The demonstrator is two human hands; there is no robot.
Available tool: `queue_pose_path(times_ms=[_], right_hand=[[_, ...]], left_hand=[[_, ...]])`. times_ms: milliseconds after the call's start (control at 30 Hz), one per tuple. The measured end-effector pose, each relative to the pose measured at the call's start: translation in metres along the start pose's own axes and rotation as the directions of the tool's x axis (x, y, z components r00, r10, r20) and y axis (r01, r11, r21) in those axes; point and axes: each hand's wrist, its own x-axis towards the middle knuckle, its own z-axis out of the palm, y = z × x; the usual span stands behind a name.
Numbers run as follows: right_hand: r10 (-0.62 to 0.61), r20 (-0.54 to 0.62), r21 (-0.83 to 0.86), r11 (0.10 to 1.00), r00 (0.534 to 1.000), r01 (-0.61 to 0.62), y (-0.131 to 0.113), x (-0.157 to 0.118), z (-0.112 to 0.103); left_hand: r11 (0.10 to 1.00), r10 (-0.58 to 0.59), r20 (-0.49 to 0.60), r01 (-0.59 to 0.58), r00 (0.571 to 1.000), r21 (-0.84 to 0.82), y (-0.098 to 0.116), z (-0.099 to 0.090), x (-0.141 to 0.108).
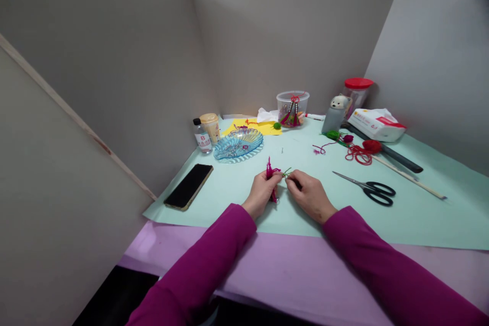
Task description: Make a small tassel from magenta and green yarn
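Magenta yarn (269, 168) is pinched in my left hand (261, 191), its strands sticking out above and below the fingers. My right hand (308, 194) is closed at the fingertips on a thin green yarn (287, 172), which runs across to the left fingertips. Where the two yarns meet is too small to make out. Both hands are just above the pale green sheet, close together. To the right of my right hand lie black-handled scissors (369, 187), their blades pointing left toward it.
A phone (189, 187) lies at left. Behind it are a small bottle (202, 136), a cup (210, 126) and a blue glass dish (240, 146) of beads. Further back stands a plastic tub (282, 107) with tassels. Red yarn (359, 154), a stick (410, 178) and a tissue pack (376, 125) are at right.
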Motion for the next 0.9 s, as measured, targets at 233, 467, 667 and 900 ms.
queue_pose_path(times_ms=[233,467,667,900], right_hand=[[-0.007,0.055,-0.036,0.999,0.998,0.009,0.003,0.0,0.002],[-0.011,0.053,-0.065,0.998,0.999,0.014,0.004,-0.001,0.002],[-0.019,0.023,-0.116,0.993,1.0,0.021,0.007,-0.001,0.005],[0.123,-0.123,-0.095,0.986,0.985,-0.135,0.012,0.002,0.002]], left_hand=[[1.0,0.009,-0.001,-0.009,1.0,-0.013,-0.003,-0.001,0.002],[1.0,0.019,0.0,-0.019,1.0,-0.006,-0.004,-0.001,0.003],[0.999,0.027,0.018,-0.027,0.999,0.026,-0.002,-0.001,0.002],[1.0,0.006,0.008,-0.006,1.0,0.028,-0.002,-0.002,0.001]])
